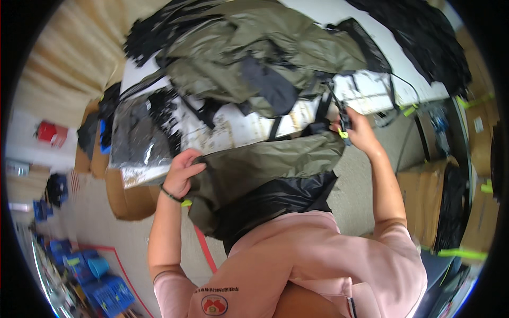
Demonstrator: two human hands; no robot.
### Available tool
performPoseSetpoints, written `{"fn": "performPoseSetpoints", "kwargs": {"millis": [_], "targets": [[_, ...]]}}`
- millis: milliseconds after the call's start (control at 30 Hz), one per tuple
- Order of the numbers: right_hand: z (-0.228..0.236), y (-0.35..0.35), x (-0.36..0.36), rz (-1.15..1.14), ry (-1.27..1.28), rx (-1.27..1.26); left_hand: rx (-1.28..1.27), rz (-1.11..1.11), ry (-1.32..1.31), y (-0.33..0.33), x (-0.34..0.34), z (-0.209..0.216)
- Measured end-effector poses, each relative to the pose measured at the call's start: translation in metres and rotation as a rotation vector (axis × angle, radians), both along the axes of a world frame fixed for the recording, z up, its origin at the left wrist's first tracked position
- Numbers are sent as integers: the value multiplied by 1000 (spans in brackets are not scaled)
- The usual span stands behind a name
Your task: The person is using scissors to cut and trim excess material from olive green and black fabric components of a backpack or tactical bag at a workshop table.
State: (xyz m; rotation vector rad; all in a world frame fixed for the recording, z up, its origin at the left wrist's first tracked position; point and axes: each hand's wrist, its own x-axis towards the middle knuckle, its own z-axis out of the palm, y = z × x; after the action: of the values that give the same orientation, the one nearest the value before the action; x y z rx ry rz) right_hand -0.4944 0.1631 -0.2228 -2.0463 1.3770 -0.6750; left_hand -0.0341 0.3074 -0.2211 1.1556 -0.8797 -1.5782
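Observation:
An olive-green and black fabric piece (270,161), which looks like part of a bag or garment, stretches across my lap against the table's front edge. My left hand (184,170) pinches its left top corner, thumb on top. At its right end, my right hand (358,130) is closed around a slim black tool (342,112) that looks like scissors, pointing away from me. A small yellow-green tab (343,134) shows beside those fingers. Whether the right hand also grips the fabric is hidden.
Olive fabric pieces (228,53) with black straps are heaped on the white table (233,132). A clear plastic bag (140,132) of dark items lies at its left. More black fabric (419,42) is at far right. Cardboard boxes (424,199) stand right; blue crates (108,294) are lower left.

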Motion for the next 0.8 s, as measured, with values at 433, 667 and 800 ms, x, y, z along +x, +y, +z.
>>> {"fn": "performPoseSetpoints", "kwargs": {"millis": [433,667,800], "targets": [[83,23,147,662,307,-401,-6,-63,30,6,-36,37],[91,28,160,724,416,-379,-62,-81,30,7,-41,30],[93,31,162,731,434,-343,-32,-103,26,6,-43,31]]}}
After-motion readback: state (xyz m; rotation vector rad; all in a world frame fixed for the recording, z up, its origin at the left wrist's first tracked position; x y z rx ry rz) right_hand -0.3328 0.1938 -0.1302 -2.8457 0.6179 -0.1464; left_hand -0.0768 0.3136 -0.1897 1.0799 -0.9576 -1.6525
